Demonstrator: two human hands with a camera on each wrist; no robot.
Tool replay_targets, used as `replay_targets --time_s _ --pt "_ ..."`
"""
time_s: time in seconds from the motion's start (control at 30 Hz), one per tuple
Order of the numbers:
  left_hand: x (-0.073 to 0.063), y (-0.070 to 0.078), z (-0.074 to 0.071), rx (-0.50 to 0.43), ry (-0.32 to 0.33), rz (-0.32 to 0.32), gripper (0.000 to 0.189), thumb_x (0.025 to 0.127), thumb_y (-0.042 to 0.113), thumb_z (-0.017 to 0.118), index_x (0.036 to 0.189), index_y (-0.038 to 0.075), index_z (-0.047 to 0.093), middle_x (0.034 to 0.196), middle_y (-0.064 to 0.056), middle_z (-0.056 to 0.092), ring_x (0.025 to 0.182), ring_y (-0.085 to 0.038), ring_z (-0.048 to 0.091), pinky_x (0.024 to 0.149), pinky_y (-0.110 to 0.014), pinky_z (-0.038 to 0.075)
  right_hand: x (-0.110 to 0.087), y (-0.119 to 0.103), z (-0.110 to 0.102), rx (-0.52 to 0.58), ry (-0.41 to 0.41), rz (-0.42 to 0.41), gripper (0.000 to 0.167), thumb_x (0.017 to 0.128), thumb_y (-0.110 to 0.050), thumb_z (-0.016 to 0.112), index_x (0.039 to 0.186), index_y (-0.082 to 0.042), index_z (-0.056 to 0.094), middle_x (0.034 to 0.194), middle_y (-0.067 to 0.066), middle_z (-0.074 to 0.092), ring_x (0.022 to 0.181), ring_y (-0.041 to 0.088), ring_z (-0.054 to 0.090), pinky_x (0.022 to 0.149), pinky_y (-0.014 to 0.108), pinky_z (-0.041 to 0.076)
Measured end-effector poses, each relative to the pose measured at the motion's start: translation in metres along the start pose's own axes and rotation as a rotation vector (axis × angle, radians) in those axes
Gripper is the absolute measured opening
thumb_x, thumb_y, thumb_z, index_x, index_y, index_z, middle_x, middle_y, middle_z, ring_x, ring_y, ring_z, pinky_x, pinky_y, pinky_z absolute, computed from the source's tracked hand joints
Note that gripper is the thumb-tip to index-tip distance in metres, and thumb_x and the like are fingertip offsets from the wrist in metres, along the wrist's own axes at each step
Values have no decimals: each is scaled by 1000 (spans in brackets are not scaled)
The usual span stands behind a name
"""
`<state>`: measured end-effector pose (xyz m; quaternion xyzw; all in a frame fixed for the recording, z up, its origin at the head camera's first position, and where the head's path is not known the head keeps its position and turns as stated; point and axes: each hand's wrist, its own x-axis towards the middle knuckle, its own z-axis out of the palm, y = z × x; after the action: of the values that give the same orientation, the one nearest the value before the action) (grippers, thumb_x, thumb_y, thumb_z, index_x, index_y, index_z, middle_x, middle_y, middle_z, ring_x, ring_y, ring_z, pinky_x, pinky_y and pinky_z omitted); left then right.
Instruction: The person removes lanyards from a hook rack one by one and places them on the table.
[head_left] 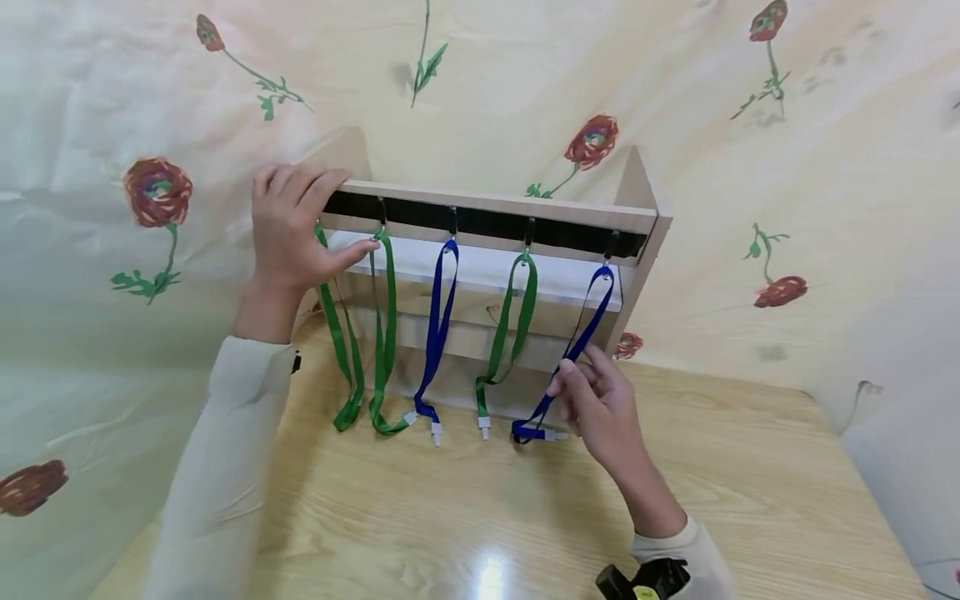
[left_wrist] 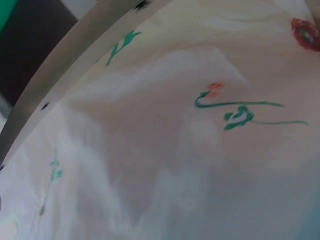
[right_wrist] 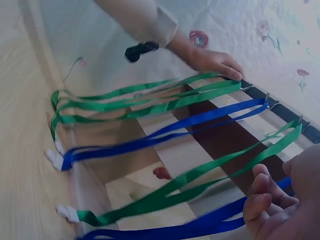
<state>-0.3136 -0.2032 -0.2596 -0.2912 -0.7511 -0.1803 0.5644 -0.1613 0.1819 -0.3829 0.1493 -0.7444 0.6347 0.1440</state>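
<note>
My left hand (head_left: pixel 292 225) grips the upper left end of a wooden shelf rack (head_left: pixel 495 202), fingers over its top edge and thumb stretched across the front. The thumb tip overlaps the top of a green lanyard (head_left: pixel 388 333). Another green lanyard (head_left: pixel 341 350) hangs below that hand. At the right end, loosely bent fingers of my right hand (head_left: pixel 600 408) are right at a blue lanyard (head_left: pixel 592 325); its strap passes behind them in the right wrist view. Between hang a blue lanyard (head_left: pixel 437 333) and a green lanyard (head_left: pixel 501 342). The left wrist view shows no hand.
Black hooks (head_left: pixel 529 233) along a black strip hold the lanyards, whose white clips (head_left: pixel 484 427) dangle near the wooden table (head_left: pixel 450 508). Flower-patterned cloth (head_left: pixel 480 67) covers the wall behind the rack. A black wrist device (head_left: pixel 652 579) sits on the right sleeve.
</note>
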Motion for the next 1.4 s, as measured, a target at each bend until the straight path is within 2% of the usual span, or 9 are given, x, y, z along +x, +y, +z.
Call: replay_targets --time_s 0.17,0.27,0.33,0.43,0.53,0.77,0.93,1.17,1.4 --pt "-1 -3 15 -32 177 -2 95 74 92 59 119 11 79 108 -16 78 102 -41 65 107 -56 40 4 7 6 104 -45 35 45 113 -19 48 154 -3 45 81 7 67 52 13 53 38 29 38" --pt "-2 -7 17 -42 245 9 95 73 93 60 114 10 81 102 -16 79 98 -41 66 104 -56 41 5 9 10 123 -44 50 40 113 -20 50 145 3 51 83 4 66 53 12 52 39 29 38" --pt "-2 -9 18 -66 272 13 95 72 93 63 112 10 82 100 -17 79 95 -41 66 103 -55 41 4 8 12 121 -34 61 33 112 -20 51 131 6 58 81 3 64 53 11 51 40 27 38" --pt "-2 -10 20 -119 285 9 94 70 93 66 111 9 82 98 -19 78 93 -42 63 104 -52 39 2 4 12 103 -15 65 28 113 -20 50 111 6 59 76 2 62 52 10 49 41 26 37" --pt "-2 -8 24 -158 287 -2 95 69 92 68 110 8 82 97 -20 76 92 -42 59 104 -50 36 0 -1 9 92 -8 34 29 113 -19 48 103 6 56 74 1 61 51 12 48 41 28 39" --pt "-5 -6 31 -189 312 -23 98 69 94 67 110 6 81 97 -22 73 90 -42 55 104 -47 32 -6 -19 0 116 24 -166 22 111 -5 47 105 12 59 81 2 65 55 17 57 46 29 48" --pt "-6 -7 32 -189 332 -29 97 69 93 67 112 7 81 98 -22 72 91 -42 55 106 -44 30 -9 -35 -10 76 44 -288 17 107 5 47 104 15 61 86 0 74 60 13 65 56 26 56" --pt "-4 -6 34 -179 347 -28 98 68 95 66 113 9 82 99 -21 72 92 -41 56 107 -44 30 -10 -55 -29 72 84 -392 16 104 11 48 108 20 60 99 2 79 92 12 78 71 21 60" --pt "-5 -3 35 -170 355 -37 99 69 96 64 114 10 81 99 -21 71 94 -41 57 107 -47 30 -12 -66 -46 148 136 -536 15 100 19 47 104 25 60 108 12 82 100 16 81 82 22 62"
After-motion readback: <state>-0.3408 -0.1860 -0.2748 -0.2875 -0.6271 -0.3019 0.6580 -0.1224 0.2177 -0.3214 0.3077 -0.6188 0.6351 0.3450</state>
